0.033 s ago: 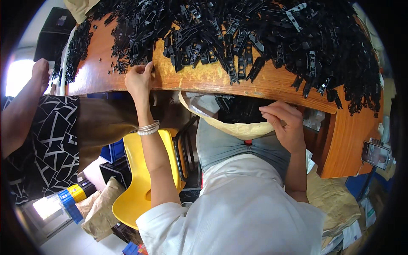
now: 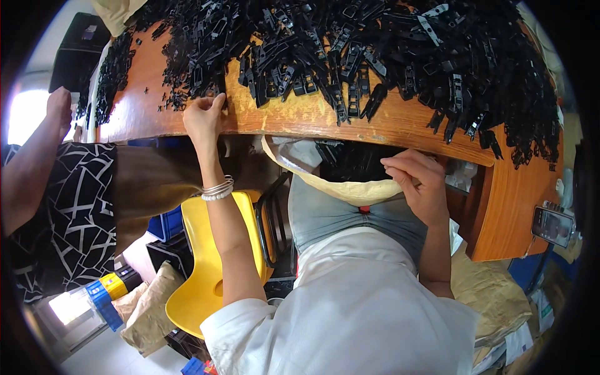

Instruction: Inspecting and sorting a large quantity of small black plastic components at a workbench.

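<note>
many black parts (image 2: 353, 164) inside sack (image 2: 350, 191)

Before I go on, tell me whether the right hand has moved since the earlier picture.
No, not visibly: judged against the wooden table, the right hand stays in the same place by its near edge.

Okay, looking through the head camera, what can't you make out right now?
All in the head view:
- Left hand: its own back hides whether the fingers hold anything.
- Right hand: curled fingers hide whether anything is pinched.
- Bag: the table edge covers its far side; its front rim hides the depth.
- Black parts on the table: the pile is cut off by the top edge.
- Phone: screen too small to read.
</note>
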`<state>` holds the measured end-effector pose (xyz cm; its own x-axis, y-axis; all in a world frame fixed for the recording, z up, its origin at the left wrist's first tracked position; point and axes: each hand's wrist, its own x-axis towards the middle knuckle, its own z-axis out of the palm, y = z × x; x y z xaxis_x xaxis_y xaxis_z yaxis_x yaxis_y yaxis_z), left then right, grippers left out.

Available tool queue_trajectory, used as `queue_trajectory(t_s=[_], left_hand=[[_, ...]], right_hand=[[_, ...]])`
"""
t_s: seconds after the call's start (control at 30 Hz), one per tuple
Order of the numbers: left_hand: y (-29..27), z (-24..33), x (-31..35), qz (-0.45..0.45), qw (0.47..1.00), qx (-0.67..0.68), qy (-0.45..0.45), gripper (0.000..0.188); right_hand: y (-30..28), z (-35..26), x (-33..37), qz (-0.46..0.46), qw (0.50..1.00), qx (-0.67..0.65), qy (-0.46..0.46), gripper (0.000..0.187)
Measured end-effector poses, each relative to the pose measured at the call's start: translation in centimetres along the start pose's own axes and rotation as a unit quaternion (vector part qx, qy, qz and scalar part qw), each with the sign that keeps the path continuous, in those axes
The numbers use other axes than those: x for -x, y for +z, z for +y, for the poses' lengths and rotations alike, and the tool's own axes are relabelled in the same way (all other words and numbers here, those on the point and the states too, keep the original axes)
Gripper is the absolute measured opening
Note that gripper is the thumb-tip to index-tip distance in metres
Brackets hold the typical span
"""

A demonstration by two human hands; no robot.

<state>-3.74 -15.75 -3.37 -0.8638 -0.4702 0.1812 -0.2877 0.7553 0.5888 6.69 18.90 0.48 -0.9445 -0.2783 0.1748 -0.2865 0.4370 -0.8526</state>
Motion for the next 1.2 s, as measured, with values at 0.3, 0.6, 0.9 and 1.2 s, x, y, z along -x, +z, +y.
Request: queue_trajectory(t_s=[0.3, 0.6, 0.9, 1.2], left_hand=[[1.9, 0.8, 1.4, 0.044, 0.989, 0.001, 0.138, 0.019], [3.7, 1.5, 0.1, 0.085, 0.969, 0.193, 0.131, 0.011], [2.4, 7.6, 3.0, -0.136, 0.818, 0.559, -0.013, 0.019], [2.7, 10.6, 7.7, -0.298, 0.775, 0.558, -0.005, 0.029]], right_hand=[[-1.6, 1.0, 1.6, 0.056, 0.996, 0.026, 0.058, 0.014], [-5.5, 3.5, 3.6, 0.366, 0.912, 0.1, 0.156, 0.011], [-14.9, 9.0, 4.7, 0.482, 0.67, 0.441, 0.353, 0.024], [-14.2, 9.7, 5.6, 0.533, 0.659, 0.479, 0.231, 0.014]])
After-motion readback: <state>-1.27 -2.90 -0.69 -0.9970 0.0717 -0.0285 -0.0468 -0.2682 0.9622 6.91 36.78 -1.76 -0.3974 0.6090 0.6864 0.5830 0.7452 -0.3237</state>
